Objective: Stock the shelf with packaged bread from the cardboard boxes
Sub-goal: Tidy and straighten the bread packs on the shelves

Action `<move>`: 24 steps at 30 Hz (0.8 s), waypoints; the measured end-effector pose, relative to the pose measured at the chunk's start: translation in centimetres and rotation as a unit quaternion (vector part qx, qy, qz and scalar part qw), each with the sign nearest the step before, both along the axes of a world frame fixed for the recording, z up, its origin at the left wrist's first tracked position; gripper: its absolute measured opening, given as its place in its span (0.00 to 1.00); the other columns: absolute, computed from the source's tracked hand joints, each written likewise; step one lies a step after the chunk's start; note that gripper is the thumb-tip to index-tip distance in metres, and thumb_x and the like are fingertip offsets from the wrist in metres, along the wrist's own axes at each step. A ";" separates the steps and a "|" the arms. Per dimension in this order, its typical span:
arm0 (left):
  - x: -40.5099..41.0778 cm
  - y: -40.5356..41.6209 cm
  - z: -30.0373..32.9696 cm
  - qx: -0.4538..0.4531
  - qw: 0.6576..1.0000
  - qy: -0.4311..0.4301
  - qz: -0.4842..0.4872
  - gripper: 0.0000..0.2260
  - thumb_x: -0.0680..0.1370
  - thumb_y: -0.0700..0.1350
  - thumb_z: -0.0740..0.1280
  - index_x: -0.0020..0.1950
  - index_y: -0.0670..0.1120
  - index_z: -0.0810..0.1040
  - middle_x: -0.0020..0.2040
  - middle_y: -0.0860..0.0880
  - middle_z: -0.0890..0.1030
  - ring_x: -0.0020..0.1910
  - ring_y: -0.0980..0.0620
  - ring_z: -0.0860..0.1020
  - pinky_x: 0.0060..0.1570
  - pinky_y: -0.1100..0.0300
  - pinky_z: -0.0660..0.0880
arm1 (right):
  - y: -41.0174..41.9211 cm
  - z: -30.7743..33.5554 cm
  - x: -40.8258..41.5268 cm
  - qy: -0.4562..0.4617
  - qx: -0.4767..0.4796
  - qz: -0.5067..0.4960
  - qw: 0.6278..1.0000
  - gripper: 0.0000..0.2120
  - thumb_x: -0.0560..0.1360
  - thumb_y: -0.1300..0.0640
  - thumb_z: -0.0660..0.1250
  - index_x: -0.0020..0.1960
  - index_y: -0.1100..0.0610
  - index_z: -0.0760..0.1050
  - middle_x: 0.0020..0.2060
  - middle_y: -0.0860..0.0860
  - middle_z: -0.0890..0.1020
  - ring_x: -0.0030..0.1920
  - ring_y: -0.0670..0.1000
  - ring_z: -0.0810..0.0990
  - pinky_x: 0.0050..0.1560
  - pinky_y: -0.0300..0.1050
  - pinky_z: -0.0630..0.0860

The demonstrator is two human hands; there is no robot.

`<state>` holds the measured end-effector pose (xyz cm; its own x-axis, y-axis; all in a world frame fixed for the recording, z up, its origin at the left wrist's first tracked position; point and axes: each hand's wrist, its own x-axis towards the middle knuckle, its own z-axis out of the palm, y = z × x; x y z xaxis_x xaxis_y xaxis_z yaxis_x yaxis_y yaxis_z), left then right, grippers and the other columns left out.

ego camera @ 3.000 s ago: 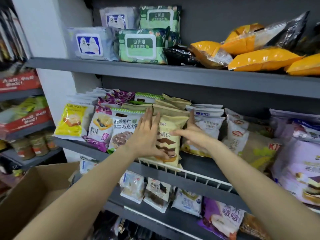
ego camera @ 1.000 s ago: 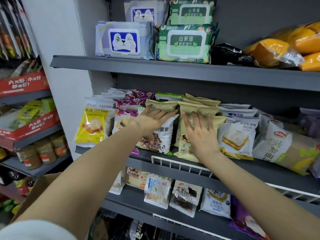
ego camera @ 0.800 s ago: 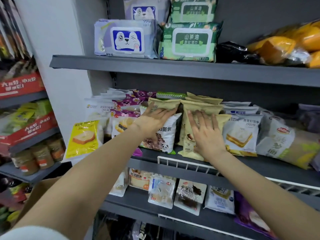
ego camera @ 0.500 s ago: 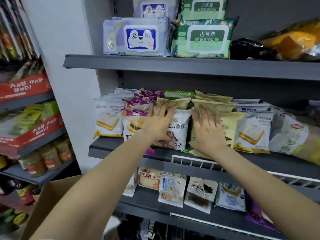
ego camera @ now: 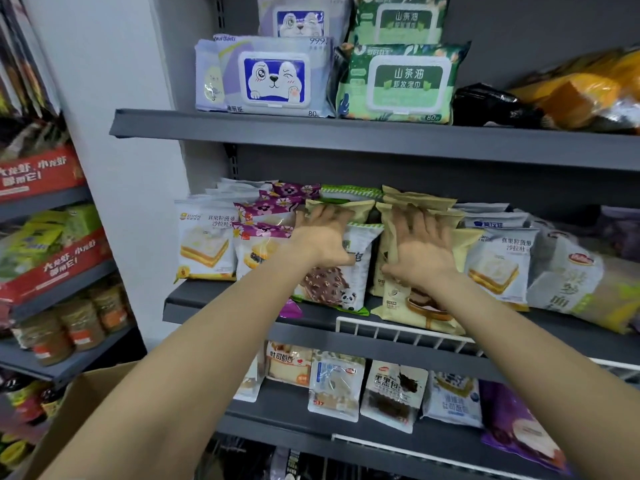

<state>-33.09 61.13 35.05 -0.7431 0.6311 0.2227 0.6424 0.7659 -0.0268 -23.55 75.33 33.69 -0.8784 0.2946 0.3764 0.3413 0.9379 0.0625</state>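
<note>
Pressing | L hand (ego camera: 320, 237) flat on panda pkt (ego camera: 332, 289); R hand (ego camera: 420, 252) on beige pkt (ego camera: 408, 306)

grey shelf (ego camera: 221, 308) | bread packets (ego camera: 204, 244) standing in rows

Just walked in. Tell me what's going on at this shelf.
A person is stocking packaged bread on the middle shelf. The left hand lies flat, fingers spread, on a white panda pack; the right hand presses the same way on a tan pack beside it. Both packs stand at the front of full rows, so this looks like pushing them back and straightening. A cardboard box sits low on the left; its contents are out of view.
</note>
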 end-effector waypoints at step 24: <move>-1.9 -3.9 0.6 0.230 0.973 0.028 -0.001 0.18 0.75 0.38 0.62 0.64 0.49 0.74 0.70 0.48 0.69 0.70 0.47 0.64 0.71 0.51 0.58 | -3.7 1.2 -3.3 0.014 -0.037 0.195 0.980 0.39 0.73 0.42 0.64 0.77 0.51 0.50 0.76 0.53 0.53 0.76 0.54 0.50 0.76 0.50 0.42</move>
<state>-35.00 57.22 35.70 -0.7211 0.4564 0.5212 0.6508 0.7041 0.2839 -26.89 71.61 34.91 -0.9193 -0.0344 0.3921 -0.0441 0.9989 -0.0158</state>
